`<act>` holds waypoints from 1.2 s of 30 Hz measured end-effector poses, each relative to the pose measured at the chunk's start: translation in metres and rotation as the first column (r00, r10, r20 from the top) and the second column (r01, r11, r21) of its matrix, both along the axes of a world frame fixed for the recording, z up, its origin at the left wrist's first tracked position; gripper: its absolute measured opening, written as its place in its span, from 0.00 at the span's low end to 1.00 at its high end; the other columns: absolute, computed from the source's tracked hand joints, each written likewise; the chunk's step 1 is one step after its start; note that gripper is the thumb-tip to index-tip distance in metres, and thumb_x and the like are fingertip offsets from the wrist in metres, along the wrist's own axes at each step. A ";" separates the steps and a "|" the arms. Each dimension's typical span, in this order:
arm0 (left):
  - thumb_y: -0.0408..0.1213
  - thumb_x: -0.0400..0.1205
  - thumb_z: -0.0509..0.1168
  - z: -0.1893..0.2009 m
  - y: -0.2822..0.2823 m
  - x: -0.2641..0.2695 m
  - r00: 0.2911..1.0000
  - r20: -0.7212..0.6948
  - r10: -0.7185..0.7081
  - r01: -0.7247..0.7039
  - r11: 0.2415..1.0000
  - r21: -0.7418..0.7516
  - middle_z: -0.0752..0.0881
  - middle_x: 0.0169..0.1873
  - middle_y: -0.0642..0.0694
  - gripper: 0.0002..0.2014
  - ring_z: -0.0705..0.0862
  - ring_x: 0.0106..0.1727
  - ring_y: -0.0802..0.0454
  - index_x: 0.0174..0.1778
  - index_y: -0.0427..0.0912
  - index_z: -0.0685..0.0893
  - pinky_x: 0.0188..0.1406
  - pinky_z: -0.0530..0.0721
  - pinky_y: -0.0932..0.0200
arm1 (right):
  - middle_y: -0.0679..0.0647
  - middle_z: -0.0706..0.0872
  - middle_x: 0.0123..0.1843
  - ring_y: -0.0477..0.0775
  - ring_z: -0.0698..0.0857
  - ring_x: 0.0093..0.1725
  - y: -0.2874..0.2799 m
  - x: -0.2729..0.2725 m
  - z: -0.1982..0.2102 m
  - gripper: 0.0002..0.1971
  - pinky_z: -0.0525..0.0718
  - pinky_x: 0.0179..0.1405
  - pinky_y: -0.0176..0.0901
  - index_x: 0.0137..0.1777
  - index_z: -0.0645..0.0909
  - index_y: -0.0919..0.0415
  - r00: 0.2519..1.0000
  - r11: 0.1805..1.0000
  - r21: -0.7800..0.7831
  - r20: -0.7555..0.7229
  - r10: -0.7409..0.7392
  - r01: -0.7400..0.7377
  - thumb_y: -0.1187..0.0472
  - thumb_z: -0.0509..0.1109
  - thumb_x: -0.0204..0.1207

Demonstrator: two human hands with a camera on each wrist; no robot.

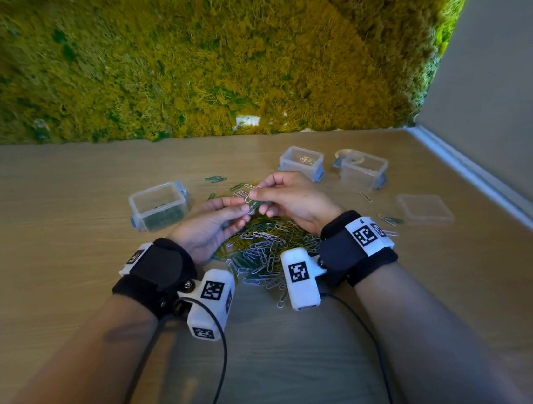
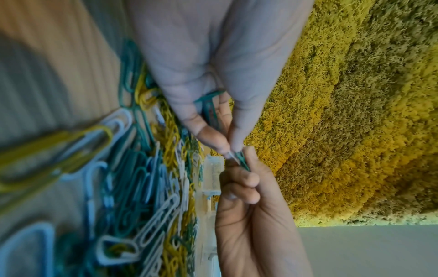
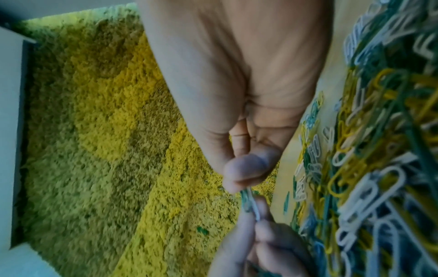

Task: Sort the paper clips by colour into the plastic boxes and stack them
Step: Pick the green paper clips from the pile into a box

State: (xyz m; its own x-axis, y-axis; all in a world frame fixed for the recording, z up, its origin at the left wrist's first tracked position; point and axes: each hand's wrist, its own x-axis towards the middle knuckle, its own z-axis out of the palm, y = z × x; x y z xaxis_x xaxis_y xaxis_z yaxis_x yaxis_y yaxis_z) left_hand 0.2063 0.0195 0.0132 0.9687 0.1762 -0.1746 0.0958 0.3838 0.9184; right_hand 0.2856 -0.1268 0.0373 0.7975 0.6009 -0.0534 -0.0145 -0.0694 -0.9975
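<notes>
Both hands meet above a pile of green, yellow and white paper clips (image 1: pixel 263 245) on the table. My left hand (image 1: pixel 244 209) and right hand (image 1: pixel 256 194) each pinch an end of a tangle made of a white clip (image 1: pixel 248 198) and a green clip (image 1: pixel 255 206). In the left wrist view the left hand (image 2: pixel 229 148) also keeps more green clips (image 2: pixel 211 110) tucked in its palm. In the right wrist view the right hand (image 3: pixel 241 185) pinches the white clip (image 3: pixel 254 208) from above. A clear box (image 1: pixel 159 205) on the left holds green clips.
Two more clear boxes (image 1: pixel 302 163) (image 1: pixel 362 167) stand at the back right, the nearer one with a few clips. A clear lid (image 1: pixel 425 207) lies at the right. Loose clips (image 1: pixel 366 196) are scattered on the wood. A moss wall (image 1: pixel 209 59) rises behind.
</notes>
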 end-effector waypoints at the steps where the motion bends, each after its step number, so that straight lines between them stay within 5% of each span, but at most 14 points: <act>1: 0.24 0.75 0.67 0.000 0.001 0.000 1.000 0.003 0.026 -0.026 1.000 0.008 0.86 0.31 0.46 0.07 0.85 0.30 0.58 0.46 0.36 0.83 0.30 0.84 0.70 | 0.53 0.85 0.28 0.43 0.81 0.23 -0.002 0.001 0.001 0.05 0.80 0.24 0.30 0.45 0.80 0.65 1.000 1.000 -0.003 -0.007 -0.014 0.014 0.69 0.74 0.74; 13: 0.33 0.82 0.63 0.001 0.005 0.001 0.994 0.027 0.106 -0.105 0.994 -0.028 0.80 0.37 0.47 0.05 0.78 0.35 0.57 0.48 0.37 0.83 0.30 0.82 0.70 | 0.53 0.85 0.27 0.45 0.81 0.24 -0.013 0.012 0.003 0.05 0.81 0.25 0.30 0.45 0.81 0.64 0.998 0.997 0.037 -0.012 -0.066 0.066 0.69 0.74 0.73; 19: 0.45 0.88 0.49 0.008 -0.005 -0.007 0.967 -0.053 -0.250 0.224 0.930 -0.293 0.86 0.54 0.31 0.24 0.88 0.50 0.46 0.64 0.27 0.78 0.45 0.89 0.62 | 0.54 0.88 0.37 0.51 0.84 0.35 -0.005 -0.003 0.011 0.04 0.84 0.34 0.35 0.47 0.82 0.63 0.992 0.997 0.064 0.117 0.038 -0.045 0.66 0.73 0.74; 22: 0.43 0.89 0.47 0.009 -0.005 -0.007 0.965 -0.026 -0.262 0.229 0.883 -0.410 0.85 0.57 0.29 0.23 0.88 0.53 0.44 0.64 0.27 0.78 0.52 0.86 0.60 | 0.50 0.89 0.41 0.47 0.86 0.40 -0.002 -0.009 0.012 0.02 0.85 0.37 0.36 0.46 0.83 0.59 0.978 0.997 -0.002 0.194 0.074 -0.075 0.65 0.73 0.75; 25: 0.36 0.85 0.53 0.009 0.001 -0.005 0.977 -0.066 -0.205 0.145 0.854 -0.500 0.87 0.47 0.33 0.18 0.88 0.42 0.51 0.62 0.28 0.79 0.38 0.88 0.67 | 0.51 0.88 0.46 0.47 0.84 0.44 -0.007 -0.003 0.012 0.02 0.84 0.43 0.40 0.44 0.83 0.57 0.975 0.997 -0.043 0.218 -0.048 0.059 0.61 0.74 0.75; 30: 0.35 0.86 0.53 0.005 0.012 -0.003 0.987 -0.105 -0.122 0.025 0.759 -0.651 0.77 0.27 0.48 0.12 0.74 0.18 0.62 0.40 0.36 0.77 0.12 0.72 0.71 | 0.46 0.85 0.48 0.42 0.81 0.46 -0.022 0.014 0.006 0.08 0.80 0.47 0.37 0.50 0.84 0.59 0.910 0.875 -0.396 0.401 -0.108 0.278 0.62 0.76 0.72; 33: 0.35 0.86 0.51 0.003 0.018 -0.002 0.985 -0.126 -0.122 0.003 0.731 -0.683 0.73 0.22 0.52 0.15 0.69 0.13 0.62 0.35 0.39 0.75 0.08 0.65 0.68 | 0.47 0.85 0.49 0.43 0.82 0.47 -0.022 0.009 0.011 0.14 0.78 0.43 0.34 0.55 0.83 0.55 0.909 0.887 -0.446 0.408 0.085 0.118 0.61 0.77 0.71; 36: 0.34 0.80 0.54 0.008 0.016 -0.004 0.989 -0.097 -0.112 0.014 0.721 -0.693 0.73 0.22 0.52 0.09 0.70 0.14 0.62 0.34 0.41 0.74 0.09 0.66 0.69 | 0.42 0.84 0.49 0.38 0.81 0.47 -0.014 0.002 0.009 0.19 0.77 0.47 0.35 0.60 0.84 0.51 0.849 0.777 -0.621 0.351 0.395 -0.105 0.57 0.80 0.68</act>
